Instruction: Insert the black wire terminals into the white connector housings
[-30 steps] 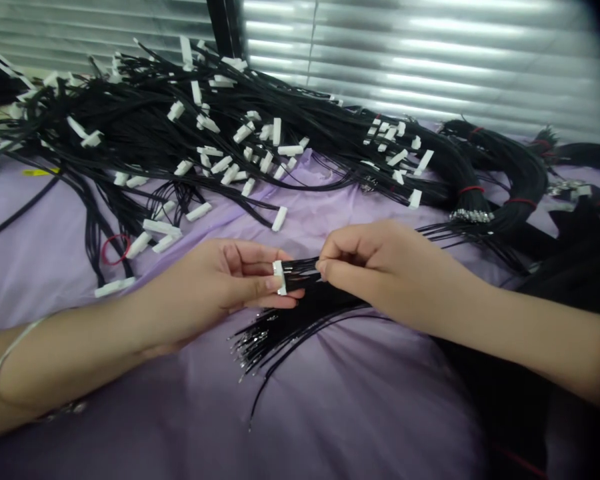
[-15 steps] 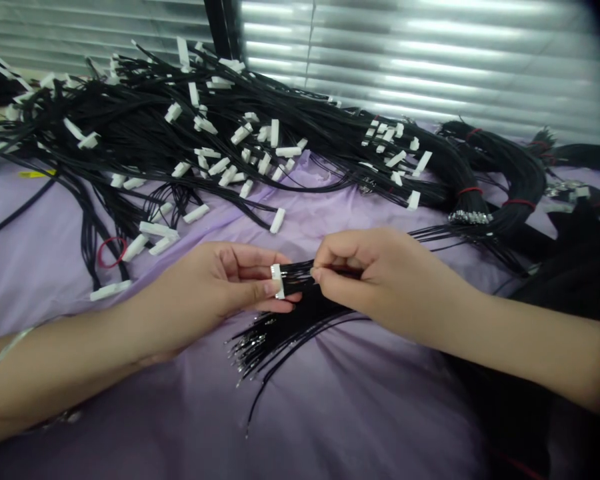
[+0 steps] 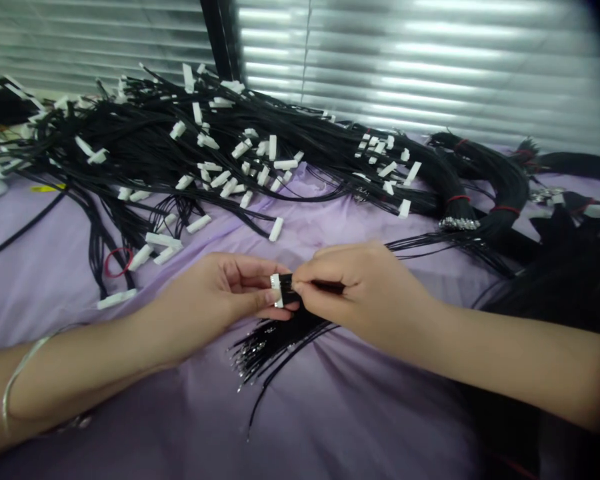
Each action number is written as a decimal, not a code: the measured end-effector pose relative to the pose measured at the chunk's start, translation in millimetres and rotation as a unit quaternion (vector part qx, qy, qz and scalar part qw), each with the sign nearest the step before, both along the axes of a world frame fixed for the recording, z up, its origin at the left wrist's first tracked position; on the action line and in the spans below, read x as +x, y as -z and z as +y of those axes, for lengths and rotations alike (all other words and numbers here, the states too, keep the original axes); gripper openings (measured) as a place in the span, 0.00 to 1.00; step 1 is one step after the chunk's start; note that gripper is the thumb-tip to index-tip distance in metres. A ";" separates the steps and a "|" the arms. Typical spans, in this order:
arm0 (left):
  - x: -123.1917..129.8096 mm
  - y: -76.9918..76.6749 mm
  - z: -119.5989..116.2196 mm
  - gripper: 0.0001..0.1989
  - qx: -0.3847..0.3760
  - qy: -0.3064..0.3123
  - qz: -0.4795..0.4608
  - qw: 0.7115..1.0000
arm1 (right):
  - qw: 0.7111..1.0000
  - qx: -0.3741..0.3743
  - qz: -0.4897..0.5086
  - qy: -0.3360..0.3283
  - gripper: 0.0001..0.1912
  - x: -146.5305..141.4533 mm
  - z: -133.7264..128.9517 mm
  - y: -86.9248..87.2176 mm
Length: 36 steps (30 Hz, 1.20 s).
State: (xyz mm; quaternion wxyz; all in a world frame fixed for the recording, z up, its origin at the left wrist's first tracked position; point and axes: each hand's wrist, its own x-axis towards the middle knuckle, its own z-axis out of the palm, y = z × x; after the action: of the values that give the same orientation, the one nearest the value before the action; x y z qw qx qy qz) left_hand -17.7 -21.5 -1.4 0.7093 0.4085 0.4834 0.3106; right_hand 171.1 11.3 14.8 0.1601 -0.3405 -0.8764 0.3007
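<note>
Between its thumb and fingers, my left hand (image 3: 230, 290) holds a small white connector (image 3: 277, 291) upright. Black wires run out of the connector's right side toward my right hand (image 3: 360, 287). The fingertips of my right hand pinch black wire close beside the connector; how many wires they grip is hidden. Below both hands a bundle of loose black wires (image 3: 275, 340) fans out to the lower left, with shiny metal tips. One longer wire curves down from it.
A large heap of black cables (image 3: 145, 140) with white connectors stretches along the back. Red-banded wire bundles (image 3: 505, 180) lie at the back right. A red band (image 3: 119, 262) rests at left on the purple cloth (image 3: 180, 413). Window blinds (image 3: 405, 67) stand behind.
My right hand has moved left, its fingertips now closer to the connector. The left hand still holds the connector. The whole view has shifted slightly.
</note>
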 end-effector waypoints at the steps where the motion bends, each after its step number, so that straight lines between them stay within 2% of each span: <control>1: 0.3 -0.3 0.0 0.09 -0.002 -0.002 0.000 1.000 | 1.000 0.003 0.001 0.001 0.13 -0.5 -0.1 -0.2; 6: 1.7 -2.0 1.5 0.10 -0.011 -0.010 0.010 1.000 | 1.000 -0.006 0.009 0.011 0.10 -2.7 1.3 1.2; 11: 4.1 -5.9 1.0 0.09 -0.003 0.002 0.011 1.000 | 1.000 0.016 0.017 -0.013 0.11 -5.0 0.3 4.2; 14: 4.9 -6.6 -0.2 0.08 0.004 0.009 0.004 1.000 | 0.999 0.024 0.002 0.024 0.09 -4.7 -2.4 2.0; 17: 3.8 -4.1 -0.3 0.07 0.003 0.008 -0.004 1.000 | 0.997 0.001 0.005 0.080 0.09 -2.9 -3.6 -1.5; 19: 2.5 -1.4 0.0 0.07 -0.001 -0.002 -0.007 1.000 | 0.997 -0.006 0.014 0.079 0.09 -1.9 -3.3 -2.6; 25: 1.0 1.1 0.9 0.09 -0.003 -0.015 -0.042 0.999 | 0.995 0.082 0.045 0.041 0.06 -0.3 -2.0 -0.7; 30: 2.9 -2.4 0.3 0.09 0.013 0.002 -0.014 1.000 | 0.995 0.088 -0.026 0.035 0.07 -0.9 -4.3 2.1; 36: 4.9 -5.1 -0.9 0.08 0.021 0.003 -0.004 1.000 | 0.969 0.228 -0.097 -0.014 0.09 -5.0 -11.8 9.5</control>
State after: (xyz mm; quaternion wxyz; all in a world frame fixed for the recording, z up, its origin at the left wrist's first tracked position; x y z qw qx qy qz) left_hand -12.7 -22.4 3.7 0.7032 0.4232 0.4730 0.3204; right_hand 166.2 -0.5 5.2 0.1429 -0.3100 -0.9380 0.0608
